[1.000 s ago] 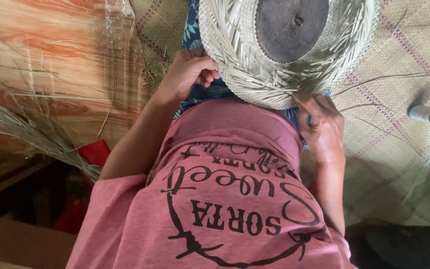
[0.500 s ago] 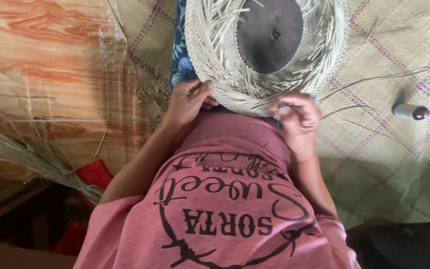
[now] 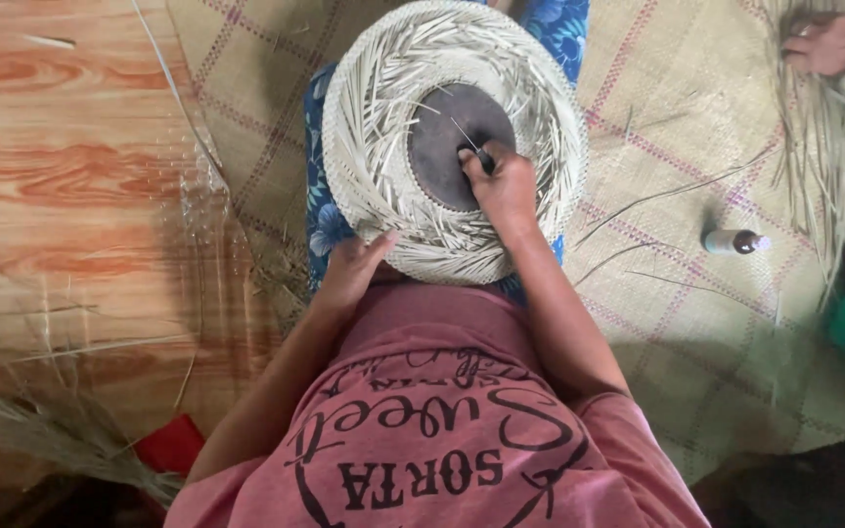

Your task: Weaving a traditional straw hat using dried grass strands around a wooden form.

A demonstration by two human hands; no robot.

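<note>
Since the frame half a second earlier, the right hand (image 3: 501, 181) had left the near rim of the woven hat (image 3: 452, 137) and moved to the dark round opening at its crown, near the upper middle of the frame; the hat itself sat lower and more fully in view than before. That hand was closed in a narrow pinch on a thin straw strand (image 3: 462, 132) that stood up from the edge of the opening. The left hand (image 3: 354, 269) stayed at the lower left rim, fingers spread and pressed against the brim's underside, steadying it rather than gripping anything; its grip was open and flat.

The hat lay on the person's lap, over a blue flowered cloth (image 3: 330, 225), above the pink shirt (image 3: 432, 430).

Judging by how it looked, the brim was largely woven: tight plaiting ran all round the outer edge. Many loose strand ends bristled from the inner ring around the opening, so tucking or trimming there seemed unfinished, and the crown was not closed.

A woven floor mat (image 3: 657, 284) lay underneath, with a small bottle (image 3: 733, 241) at the right and stray strands nearby. Another person's hand (image 3: 833, 44) worked a bundle of straw in the upper right corner. Dried straw and something red lay at the lower left.
</note>
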